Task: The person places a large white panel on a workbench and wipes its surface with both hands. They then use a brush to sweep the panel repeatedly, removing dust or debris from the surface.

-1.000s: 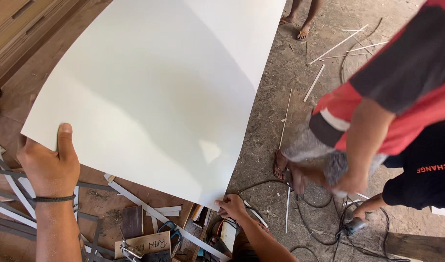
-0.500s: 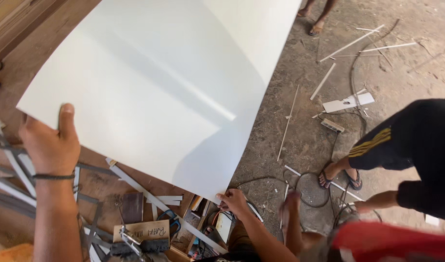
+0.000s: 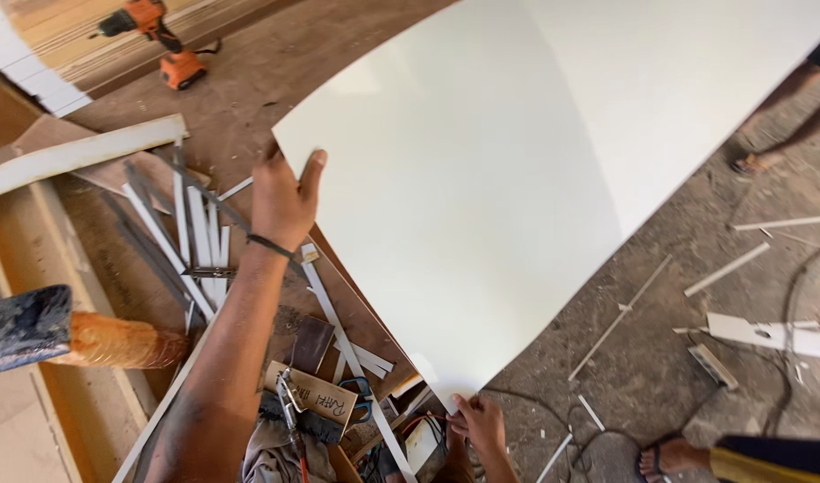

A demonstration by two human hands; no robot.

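A large, thin white sheet [image 3: 535, 170] bows upward across the middle and right of the head view. My left hand [image 3: 283, 204] grips its near left corner, thumb on top, a dark band on the wrist. My right hand [image 3: 477, 422] pinches the sheet's lowest corner at the bottom centre. Both hands hold the sheet above the dusty floor.
An orange cordless drill [image 3: 155, 36] lies at the top left. White offcut strips [image 3: 191, 237] and a wooden frame [image 3: 34, 268] sit to the left. A hammer head [image 3: 43, 335] pokes in at the left edge. Another person's sandalled foot [image 3: 674, 458] stands at bottom right, cables [image 3: 553, 411] nearby.
The view has swung left, so the sheet now lies further right. The other person has moved away to the frame's right edge. Both hands keep their hold on the sheet.
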